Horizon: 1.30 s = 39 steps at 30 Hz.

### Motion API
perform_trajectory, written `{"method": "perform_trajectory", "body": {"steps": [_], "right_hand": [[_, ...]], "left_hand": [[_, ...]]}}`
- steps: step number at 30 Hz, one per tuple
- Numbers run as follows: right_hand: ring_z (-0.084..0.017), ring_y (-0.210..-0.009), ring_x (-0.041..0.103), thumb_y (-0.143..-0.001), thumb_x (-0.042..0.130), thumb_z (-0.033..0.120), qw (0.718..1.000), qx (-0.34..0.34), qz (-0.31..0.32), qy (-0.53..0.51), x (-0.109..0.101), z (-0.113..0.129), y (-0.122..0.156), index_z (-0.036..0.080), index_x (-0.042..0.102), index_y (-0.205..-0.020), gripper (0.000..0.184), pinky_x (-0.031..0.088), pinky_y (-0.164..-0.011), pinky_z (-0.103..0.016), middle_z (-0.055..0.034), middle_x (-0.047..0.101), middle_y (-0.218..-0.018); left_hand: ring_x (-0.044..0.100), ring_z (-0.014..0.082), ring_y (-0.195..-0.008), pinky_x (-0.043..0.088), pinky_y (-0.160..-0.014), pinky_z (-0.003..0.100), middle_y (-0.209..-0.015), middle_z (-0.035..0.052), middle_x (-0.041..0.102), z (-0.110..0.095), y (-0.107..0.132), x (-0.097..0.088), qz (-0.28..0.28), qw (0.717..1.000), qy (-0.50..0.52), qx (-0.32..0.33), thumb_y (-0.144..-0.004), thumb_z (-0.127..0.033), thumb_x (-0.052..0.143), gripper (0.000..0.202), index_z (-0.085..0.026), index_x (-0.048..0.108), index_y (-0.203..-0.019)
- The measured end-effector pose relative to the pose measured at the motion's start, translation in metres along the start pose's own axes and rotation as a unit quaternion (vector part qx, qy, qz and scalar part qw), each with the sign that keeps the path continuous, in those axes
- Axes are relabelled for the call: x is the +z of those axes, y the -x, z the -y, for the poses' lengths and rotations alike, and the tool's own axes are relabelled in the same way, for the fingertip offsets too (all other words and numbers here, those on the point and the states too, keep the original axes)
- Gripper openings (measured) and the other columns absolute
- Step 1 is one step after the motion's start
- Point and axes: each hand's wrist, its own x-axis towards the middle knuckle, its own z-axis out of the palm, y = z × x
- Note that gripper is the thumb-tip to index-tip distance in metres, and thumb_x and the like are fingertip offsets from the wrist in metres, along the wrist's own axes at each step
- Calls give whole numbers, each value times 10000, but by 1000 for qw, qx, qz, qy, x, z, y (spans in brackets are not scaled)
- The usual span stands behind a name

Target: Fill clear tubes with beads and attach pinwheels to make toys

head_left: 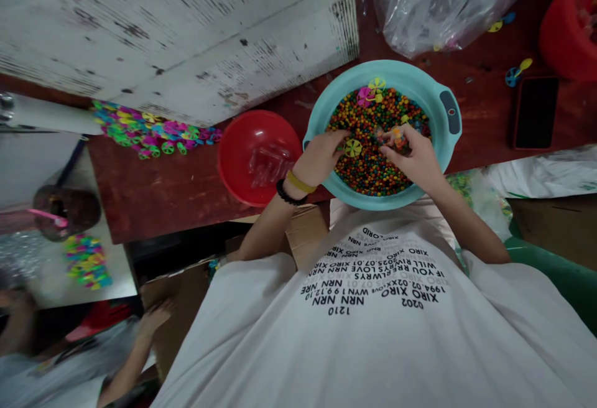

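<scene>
Left hand point(321, 158) and right hand point(413, 160) held slightly apart above a teal plastic basin point(396, 75) filled with glossy multicoloured round beads point(368, 171). Right fingertips point(390, 147) pinch a small orange piece point(397, 139); left fingertips point(338, 143) lie just beside one yellow-green pinwheel disc point(353, 148), grip unclear. Two more discs point(372, 92) rest on the beads. On the wooden counter point(153, 193): a red bowl point(256, 156) holding clear plastic pieces point(265, 165), a loose pile of coloured discs point(153, 134), and a phone point(536, 112).
</scene>
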Motion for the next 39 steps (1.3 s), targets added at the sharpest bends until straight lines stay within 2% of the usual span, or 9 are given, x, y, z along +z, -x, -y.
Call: {"method": "perform_trajectory", "body": {"steps": [2,6,12,18,24,28,31,35,39], "right_hand": [[-186,-660,572,-904,715,453,999,-2,37,12,1,8,2,268,557,-861,247,449,-634,-328,27,615,-724],[-186,-661,595,-902,694,439,999,-8,42,-9,9,19,4,265,567,-862,219,444,-633,-332,20,644,-736],[-252,-900,737,-942,693,508,997,-21,10,-77,17,28,7,285,560,-873,269,553,-831,-408,-18,734,-865],[-250,-1004,760,-965,689,510,996,-35,-11,-82,17,36,9,295,628,-923,227,576,-836,-393,-24,763,-945],[-260,-985,771,-953,695,406,996,-74,-43,-5,11,42,12,292,591,-902,162,602,-832,-412,-46,805,-1041],[-280,-1039,771,-944,710,353,993,-106,-39,25,5,44,13,286,568,-868,175,611,-873,-445,-61,800,-1049],[-247,-901,761,-938,753,439,996,-38,22,-79,2,47,12,279,530,-829,295,631,-747,-408,-45,789,-1046],[-222,-763,714,-863,823,579,953,64,114,-272,5,50,9,271,410,-762,525,635,-648,-404,-27,750,-942],[-230,-895,721,-837,854,571,962,66,90,-247,11,53,6,272,437,-779,516,641,-739,-403,-26,723,-949]], "left_hand": [[720,265,-1237,565,-1124,430,-1264,96,777,-5,-4,1,-79,985,152,-14,-991,-323,709,407,-196,665,-1376],[646,261,-1395,544,-1159,434,-1431,105,706,-30,-4,26,-187,900,393,-32,-983,-581,703,570,-265,603,-1447],[619,264,-1432,517,-1203,475,-1514,123,631,-56,0,64,-271,804,528,-45,-982,-537,673,550,-238,546,-1426],[602,253,-1455,526,-1190,464,-1528,111,613,-67,2,66,-270,824,489,-93,-1083,-534,457,466,-275,487,-1469],[666,274,-1369,568,-1136,472,-1350,96,716,-75,5,67,-270,795,541,-54,-1008,-604,581,434,-244,597,-1249],[696,250,-1308,565,-1130,464,-1297,98,742,-72,1,69,-253,818,510,-84,-1025,-606,578,423,-221,612,-1196],[662,267,-1361,578,-1093,465,-1245,97,761,-72,4,67,-215,827,509,-104,-1080,-554,530,375,-224,629,-1227],[571,302,-1473,597,-1057,483,-1268,127,745,-79,15,58,-167,850,495,-74,-1104,-615,412,472,-244,626,-1301],[563,296,-1472,587,-1093,496,-1332,106,709,-80,20,47,-213,855,473,19,-1052,-778,282,661,-249,671,-1131]]}}
